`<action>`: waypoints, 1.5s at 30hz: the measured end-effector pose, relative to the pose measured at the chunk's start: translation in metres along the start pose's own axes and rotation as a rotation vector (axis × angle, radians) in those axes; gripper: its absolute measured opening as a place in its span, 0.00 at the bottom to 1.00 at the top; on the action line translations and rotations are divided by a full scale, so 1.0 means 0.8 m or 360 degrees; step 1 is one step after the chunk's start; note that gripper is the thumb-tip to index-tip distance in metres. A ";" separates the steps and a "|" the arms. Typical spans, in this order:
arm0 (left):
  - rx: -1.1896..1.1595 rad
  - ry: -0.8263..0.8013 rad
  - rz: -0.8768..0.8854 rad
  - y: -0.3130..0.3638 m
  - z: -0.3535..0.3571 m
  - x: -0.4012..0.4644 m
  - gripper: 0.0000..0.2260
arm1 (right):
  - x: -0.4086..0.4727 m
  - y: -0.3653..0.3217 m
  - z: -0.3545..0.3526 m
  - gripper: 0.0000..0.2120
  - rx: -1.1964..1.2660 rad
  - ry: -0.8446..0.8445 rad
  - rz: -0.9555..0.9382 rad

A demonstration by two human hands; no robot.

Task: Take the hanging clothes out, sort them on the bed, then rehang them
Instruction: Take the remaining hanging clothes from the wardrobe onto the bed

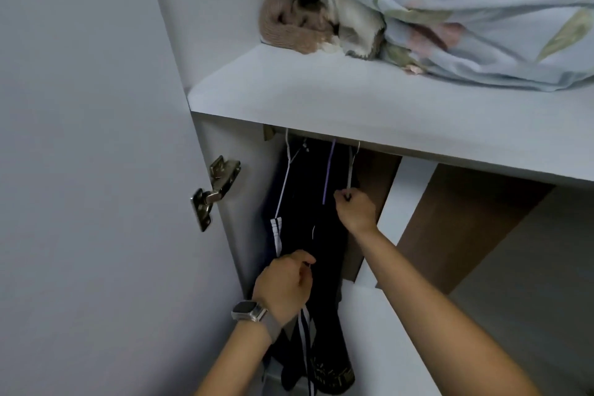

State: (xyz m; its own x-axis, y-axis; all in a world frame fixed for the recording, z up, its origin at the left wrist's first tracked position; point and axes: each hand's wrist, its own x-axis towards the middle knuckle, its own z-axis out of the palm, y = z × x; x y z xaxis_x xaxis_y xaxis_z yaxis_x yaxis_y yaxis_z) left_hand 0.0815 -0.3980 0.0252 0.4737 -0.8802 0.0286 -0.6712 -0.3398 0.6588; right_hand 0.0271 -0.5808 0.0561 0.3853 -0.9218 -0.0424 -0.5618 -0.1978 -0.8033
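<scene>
Dark clothes (308,190) with white stripes hang in the left end of an open wardrobe, under a white shelf (369,106). A white hanger (284,183), a purple hanger (328,173) and a pale grey hanger (350,167) hook over a rail hidden behind the shelf edge. My right hand (355,210) grips the lower end of the pale grey hanger. My left hand (284,283), with a watch on the wrist, pinches a thin wire hanger against the dark garment lower down.
The open wardrobe door (80,170) stands on the left with a metal hinge (213,191). On the shelf lie a floral blue quilt (482,10), a beige knit item (289,26) and something black. A brown back panel (466,219) shows on the right.
</scene>
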 end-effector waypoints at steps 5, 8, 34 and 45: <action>-0.0070 0.0188 0.0003 -0.003 -0.018 0.023 0.13 | -0.015 0.001 -0.010 0.28 0.0530 -0.0025 0.0120; -0.0129 0.0274 -0.0096 0.010 -0.004 0.039 0.22 | -0.032 0.006 -0.041 0.23 0.0723 0.0039 0.0112; -0.1030 -0.0285 0.0270 0.153 0.062 0.082 0.04 | -0.148 0.143 -0.172 0.19 0.0699 0.0320 0.0212; -0.1259 -0.0968 0.0396 0.162 0.169 -0.033 0.15 | -0.228 0.152 -0.168 0.13 0.1120 0.0480 0.0302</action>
State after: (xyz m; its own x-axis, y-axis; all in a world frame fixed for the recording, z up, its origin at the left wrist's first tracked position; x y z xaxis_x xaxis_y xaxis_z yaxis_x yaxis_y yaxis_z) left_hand -0.0956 -0.4635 0.0081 -0.1441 -0.9895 -0.0090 -0.0389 -0.0034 0.9992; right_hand -0.2096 -0.4815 0.0462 0.0574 -0.9892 -0.1346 0.0359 0.1368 -0.9899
